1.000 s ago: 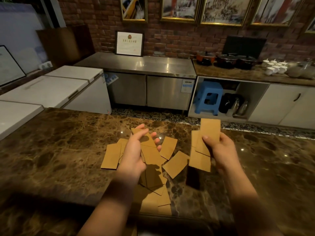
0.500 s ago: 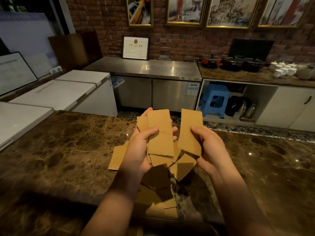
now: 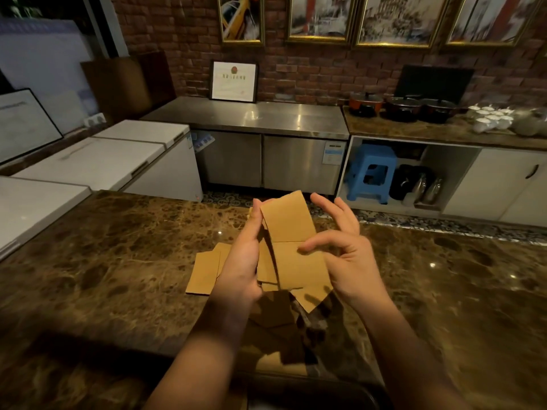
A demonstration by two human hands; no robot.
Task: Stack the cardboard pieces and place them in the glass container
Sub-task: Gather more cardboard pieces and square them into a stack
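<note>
Brown cardboard pieces [image 3: 288, 223] are bunched upright between my two hands above the dark marble counter [image 3: 118, 261]. My left hand [image 3: 241, 261] grips the bunch along its left edge. My right hand [image 3: 343, 253] holds the right side, thumb pressed on the front of a lower piece [image 3: 299, 264] and fingers spread behind. The pieces overlap unevenly. More loose pieces [image 3: 204, 272] lie flat on the counter to the left of and under my hands, some in shadow [image 3: 275, 321]. I cannot make out a glass container for certain.
A dark curved rim [image 3: 310, 386] shows at the bottom edge near my arms. White chest freezers [image 3: 97, 161] stand to the left. Across the aisle are a steel cabinet [image 3: 266, 119], a blue stool [image 3: 371, 173] and pots [image 3: 402, 108].
My hands have come together. The piece in my right hand now lies against the bunch in my left hand, and the bunch has risen a little.
</note>
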